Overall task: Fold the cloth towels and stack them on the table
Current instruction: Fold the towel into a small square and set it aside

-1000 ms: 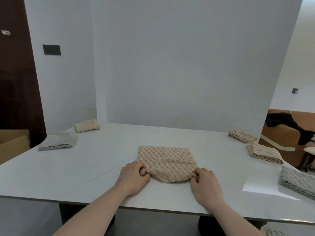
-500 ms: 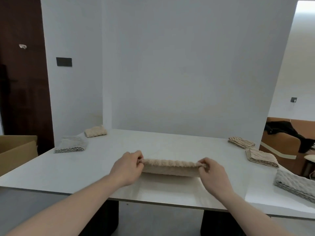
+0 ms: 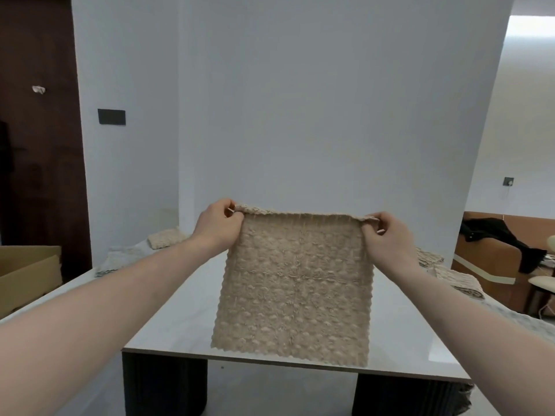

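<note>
The fingers point(image 3: 231, 209) of the left hand point(image 3: 216, 226) are curled in tight, thumb against them, pinching the top left corner of a beige towel point(image 3: 295, 289). The fingers point(image 3: 379, 221) of the right hand point(image 3: 386, 241) are curled the same way and pinch the top right corner. Both hands are raised in the air above the table point(image 3: 180, 319), with the forearms reaching in from the near edge of the view.

The beige towel hangs opened out between the two hands as a flat, roughly square sheet, its top edge pulled nearly straight and slightly rolled over at the corners. Its surface is a bumpy, bubbled weave, with a faint cross of crease lines through the middle. The sides are scalloped, and the bottom edge hangs level with the near edge of the table; whether it touches the tabletop cannot be told.

On the far left of the table lie a folded beige towel point(image 3: 163, 240) and, nearer, a folded grey towel point(image 3: 120, 261). On the right side, partly hidden by the right forearm, lie two more folded beige towels point(image 3: 459, 283), one beyond the other. A cardboard box point(image 3: 27, 274) stands off the table to the left.
</note>
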### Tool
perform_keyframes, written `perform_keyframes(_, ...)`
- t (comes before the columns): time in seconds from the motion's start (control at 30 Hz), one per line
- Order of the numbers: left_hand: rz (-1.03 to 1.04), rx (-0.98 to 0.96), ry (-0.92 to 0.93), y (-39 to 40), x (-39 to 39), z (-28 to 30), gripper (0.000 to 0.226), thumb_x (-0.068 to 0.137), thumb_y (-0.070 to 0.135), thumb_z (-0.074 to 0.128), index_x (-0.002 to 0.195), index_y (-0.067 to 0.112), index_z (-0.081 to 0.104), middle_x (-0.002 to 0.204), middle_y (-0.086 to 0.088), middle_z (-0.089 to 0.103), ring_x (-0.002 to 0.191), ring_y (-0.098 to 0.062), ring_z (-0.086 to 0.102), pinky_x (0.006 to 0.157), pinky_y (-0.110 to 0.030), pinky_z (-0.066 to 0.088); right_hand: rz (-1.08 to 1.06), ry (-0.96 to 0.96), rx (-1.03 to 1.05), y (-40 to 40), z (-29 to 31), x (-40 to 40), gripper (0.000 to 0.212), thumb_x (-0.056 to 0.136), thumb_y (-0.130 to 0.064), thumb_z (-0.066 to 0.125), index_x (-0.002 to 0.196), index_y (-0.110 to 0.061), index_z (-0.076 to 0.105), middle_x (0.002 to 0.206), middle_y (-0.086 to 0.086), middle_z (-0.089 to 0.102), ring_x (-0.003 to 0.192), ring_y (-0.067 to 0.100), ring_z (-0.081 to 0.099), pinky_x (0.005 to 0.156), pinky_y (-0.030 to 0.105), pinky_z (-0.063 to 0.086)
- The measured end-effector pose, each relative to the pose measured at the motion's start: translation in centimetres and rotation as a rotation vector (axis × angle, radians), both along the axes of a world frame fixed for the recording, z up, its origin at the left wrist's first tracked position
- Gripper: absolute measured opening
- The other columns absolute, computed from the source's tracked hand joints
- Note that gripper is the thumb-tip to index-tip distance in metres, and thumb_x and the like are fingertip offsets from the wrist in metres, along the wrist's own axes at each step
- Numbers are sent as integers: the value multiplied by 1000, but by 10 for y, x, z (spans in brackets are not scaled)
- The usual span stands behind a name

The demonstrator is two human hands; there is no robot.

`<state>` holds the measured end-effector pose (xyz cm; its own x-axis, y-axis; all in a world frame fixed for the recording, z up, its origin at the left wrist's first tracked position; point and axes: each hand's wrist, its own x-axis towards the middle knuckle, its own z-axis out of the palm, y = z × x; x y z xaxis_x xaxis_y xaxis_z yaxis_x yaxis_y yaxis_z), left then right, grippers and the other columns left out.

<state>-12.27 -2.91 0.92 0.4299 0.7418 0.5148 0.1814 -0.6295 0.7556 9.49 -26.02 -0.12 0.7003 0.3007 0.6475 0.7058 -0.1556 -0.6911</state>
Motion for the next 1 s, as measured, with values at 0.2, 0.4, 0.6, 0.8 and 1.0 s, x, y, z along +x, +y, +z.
perform_keyframes(0.2, 56, -56, 171, 13, 19, -31, 12, 91, 27, 60, 90, 21, 71, 83, 3, 66, 85, -20, 61, 67, -28, 43, -23, 73, -144, 16, -31, 19, 15, 97, -27, 58, 87, -23, 69, 79, -3, 70, 73, 15, 64, 62, 25, 45)
perform_keyframes(0.4, 42, -258, 230, 32, 47, -72, 17, 87, 19, 60, 80, 16, 75, 78, 0, 70, 74, -19, 61, 62, -26, 45, -65, 140, -270, 35, -72, 49, 13, 93, -25, 61, 85, -25, 71, 80, -7, 70, 78, 17, 66, 65, 30, 45)
perform_keyframes(0.6, -24, -476, 171, 53, 82, -99, 18, 92, 9, 50, 87, 14, 67, 75, 2, 78, 56, -15, 67, 51, -23, 48, -58, 207, -304, 63, -96, 77, 11, 91, -24, 63, 85, -25, 72, 82, -7, 71, 81, 15, 66, 71, 31, 49)
perform_keyframes(0.8, -58, -585, 95, 75, 105, -119, 26, 93, 5, 45, 104, 10, 67, 85, -4, 79, 61, -20, 71, 59, -34, 61, -82, 205, -290, 88, -109, 95, 16, 92, -15, 60, 91, -27, 71, 90, -6, 70, 89, 20, 64, 77, 30, 46)
perform_keyframes(1.0, -92, -587, 63, 83, 107, -123, 22, 95, 9, 50, 111, 16, 64, 95, -11, 77, 84, -28, 76, 63, -36, 62, -82, 204, -249, 97, -111, 97, 28, 88, -6, 53, 96, -26, 71, 95, -6, 71, 90, 20, 64, 77, 30, 47)
